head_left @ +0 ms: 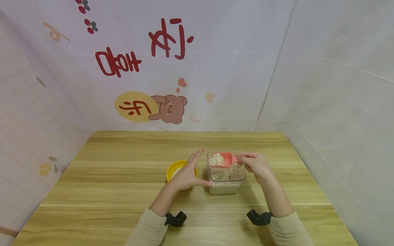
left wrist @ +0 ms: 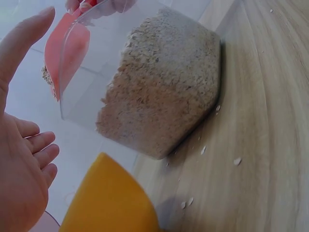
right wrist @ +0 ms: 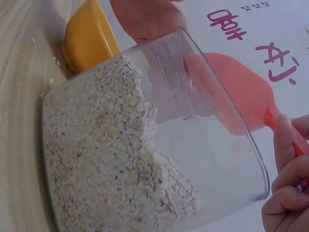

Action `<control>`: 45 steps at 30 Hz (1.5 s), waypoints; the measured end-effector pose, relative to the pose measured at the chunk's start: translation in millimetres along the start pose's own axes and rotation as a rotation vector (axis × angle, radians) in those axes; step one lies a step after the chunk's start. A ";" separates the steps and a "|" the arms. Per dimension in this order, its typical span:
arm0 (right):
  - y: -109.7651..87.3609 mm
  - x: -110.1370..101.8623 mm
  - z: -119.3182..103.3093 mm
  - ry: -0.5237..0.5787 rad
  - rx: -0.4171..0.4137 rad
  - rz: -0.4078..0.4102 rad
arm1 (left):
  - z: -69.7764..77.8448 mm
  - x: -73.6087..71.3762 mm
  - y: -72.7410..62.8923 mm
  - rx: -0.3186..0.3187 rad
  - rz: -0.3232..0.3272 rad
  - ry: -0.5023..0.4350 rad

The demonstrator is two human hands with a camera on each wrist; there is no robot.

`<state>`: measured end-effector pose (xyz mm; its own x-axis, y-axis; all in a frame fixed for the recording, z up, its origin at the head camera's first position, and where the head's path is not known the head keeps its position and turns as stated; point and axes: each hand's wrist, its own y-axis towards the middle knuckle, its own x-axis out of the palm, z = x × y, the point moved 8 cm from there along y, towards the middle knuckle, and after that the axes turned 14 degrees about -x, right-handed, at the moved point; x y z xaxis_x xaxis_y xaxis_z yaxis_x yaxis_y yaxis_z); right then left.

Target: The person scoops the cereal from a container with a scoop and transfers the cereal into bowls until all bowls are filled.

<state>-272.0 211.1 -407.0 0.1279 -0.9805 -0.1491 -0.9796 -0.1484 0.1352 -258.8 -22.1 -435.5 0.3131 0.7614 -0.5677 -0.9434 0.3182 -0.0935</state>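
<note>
My right hand (head_left: 254, 166) grips the handle of a pink scoop (head_left: 227, 159) that carries a heap of oat flakes (head_left: 217, 159). The scoop is over the top of a clear square container (head_left: 225, 189), which is partly filled with oats (left wrist: 159, 82). My left hand (head_left: 185, 176) is spread with its thumb toward the container's near left side; whether the thumb touches it I cannot tell. Partly behind that hand stands a yellow bowl (head_left: 168, 172) with some oats inside. In the right wrist view, fingers (right wrist: 285, 145) curl round the scoop's handle.
Loose oat flakes (left wrist: 237, 161) lie scattered on the wooden table (head_left: 107, 191) around the container and bowl. A printed white cloth (head_left: 234, 68) hangs behind the table, with pale cloth at both sides. Black wrist mounts (head_left: 176, 219) sit at both cuffs.
</note>
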 end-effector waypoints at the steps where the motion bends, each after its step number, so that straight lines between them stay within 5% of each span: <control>1: -0.1 1.1 -0.5 0.004 0.002 0.003 | 0.2 -1.5 -1.2 0.004 0.005 0.006; 22: 7.0 36.1 -8.1 0.021 0.006 -0.005 | -38.0 -43.9 -22.1 -0.055 0.069 -0.036; 28: 12.7 50.2 -3.7 0.015 0.015 -0.031 | -55.5 -48.9 -26.6 -0.099 0.051 -0.044; 45: 24.3 81.1 -5.0 -0.123 0.024 -0.068 | -84.2 -47.5 -26.0 -0.072 0.006 -0.002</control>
<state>-284.7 127.3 -411.0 0.1752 -0.9450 -0.2764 -0.9730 -0.2090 0.0980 -258.4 -114.1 -474.9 0.3076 0.7640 -0.5672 -0.9507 0.2721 -0.1490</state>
